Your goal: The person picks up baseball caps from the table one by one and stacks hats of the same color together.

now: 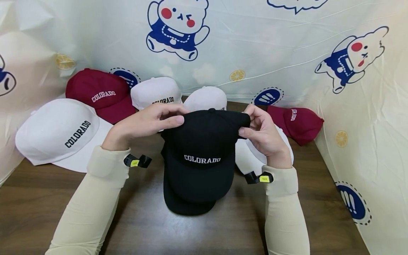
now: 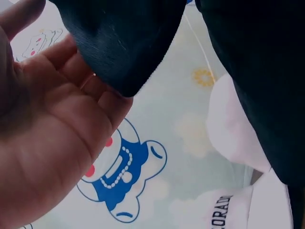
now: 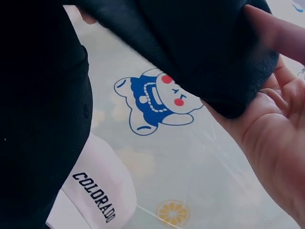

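Gripping upper black cap (image 1: 202, 138): left hand (image 1: 148, 122) and right hand (image 1: 265, 134) at opposite sides, probably for even support | Position: above lower black cap (image 1: 189, 209), between left and right edges of bench (image 1: 143, 219) | Contact: indeterminable

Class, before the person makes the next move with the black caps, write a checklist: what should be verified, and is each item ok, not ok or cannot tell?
1. Left hand grips one side of the upper black cap: ok.
2. Right hand grips the opposite side: ok.
3. COLORADO lettering on the upper black cap faces the head camera, readable: ok.
4. Brims aligned: not ok; the lower black cap shows its brim sticking out below and to the left.
5. Upper black cap fully seated on the lower one: cannot tell; it hides most of what is beneath.
6. Right hand clear of the nearby white cap: cannot tell; hand and wrist cover part of it.
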A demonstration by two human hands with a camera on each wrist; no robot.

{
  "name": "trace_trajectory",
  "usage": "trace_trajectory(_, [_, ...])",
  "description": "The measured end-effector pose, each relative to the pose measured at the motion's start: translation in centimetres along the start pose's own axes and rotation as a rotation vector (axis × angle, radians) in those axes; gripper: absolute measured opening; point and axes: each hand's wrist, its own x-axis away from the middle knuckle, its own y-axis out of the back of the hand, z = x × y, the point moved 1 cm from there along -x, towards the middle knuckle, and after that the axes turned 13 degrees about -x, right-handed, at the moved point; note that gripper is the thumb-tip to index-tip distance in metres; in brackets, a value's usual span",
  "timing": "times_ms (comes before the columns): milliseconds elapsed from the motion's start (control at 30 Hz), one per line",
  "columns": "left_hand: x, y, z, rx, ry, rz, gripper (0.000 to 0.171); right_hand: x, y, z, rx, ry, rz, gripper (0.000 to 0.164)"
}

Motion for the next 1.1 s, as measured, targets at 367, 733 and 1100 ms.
trace_trajectory(367, [0.1, -0.2, -1.1, 0.241, -0.113, 0.033, 0.006, 0.5, 0.1, 0.6, 0.219, -0.123, 0.032, 0.018])
trace_trajectory(733, [0.5, -0.2, -0.9, 0.224, -0.004, 0.147, 0.012, 0.2, -0.1, -0.2, 0.385, -0.319, -0.041, 0.008])
trace_trajectory(1100, [0.8, -0.5, 0.6, 0.225, 0.058, 0.341, 0.030, 0.1, 0.7, -2.8, 0.180, -0.569, -0.070, 0.012])
